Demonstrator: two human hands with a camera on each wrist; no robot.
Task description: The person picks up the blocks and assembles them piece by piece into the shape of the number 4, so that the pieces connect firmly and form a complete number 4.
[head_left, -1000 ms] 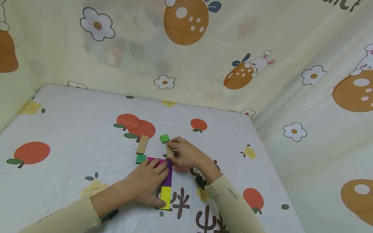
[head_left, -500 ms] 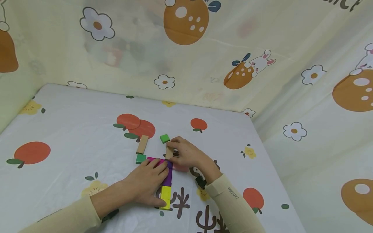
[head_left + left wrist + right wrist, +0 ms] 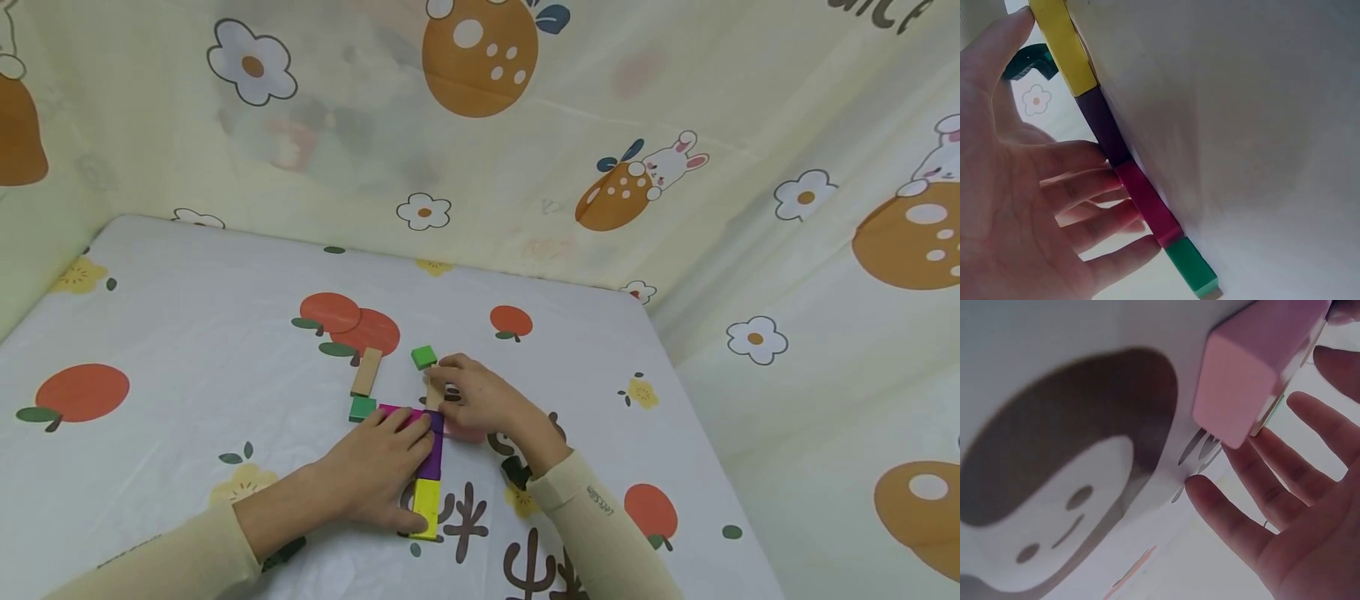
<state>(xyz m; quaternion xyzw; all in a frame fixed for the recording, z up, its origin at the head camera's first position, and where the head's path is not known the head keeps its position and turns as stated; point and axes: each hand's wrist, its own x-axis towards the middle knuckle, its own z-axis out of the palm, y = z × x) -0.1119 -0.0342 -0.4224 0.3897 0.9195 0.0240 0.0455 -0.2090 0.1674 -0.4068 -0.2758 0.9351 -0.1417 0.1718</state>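
Observation:
My left hand (image 3: 375,467) lies spread along a bent row of blocks, its thumb against the yellow block (image 3: 427,507) and its fingertips on the magenta block (image 3: 390,409) and the purple block (image 3: 430,460). In the left wrist view, the straight fingers touch the side of this row, which runs on to a green block (image 3: 1191,265). My right hand (image 3: 483,400) pinches a plain wooden block (image 3: 435,393) between thumb and fingers, its near end right at the purple block. A pink block (image 3: 1235,394) shows near the right fingers in the right wrist view.
A second wooden block (image 3: 366,372) extends beyond the green block at the row's far left. A light green block (image 3: 423,357) lies just past the pinched one. The printed tablecloth (image 3: 187,317) ends at a patterned curtain (image 3: 337,167) behind and on the sides.
The right hand has slid the wooden block slightly toward me and left, up to the purple block. The left hand has stayed in place.

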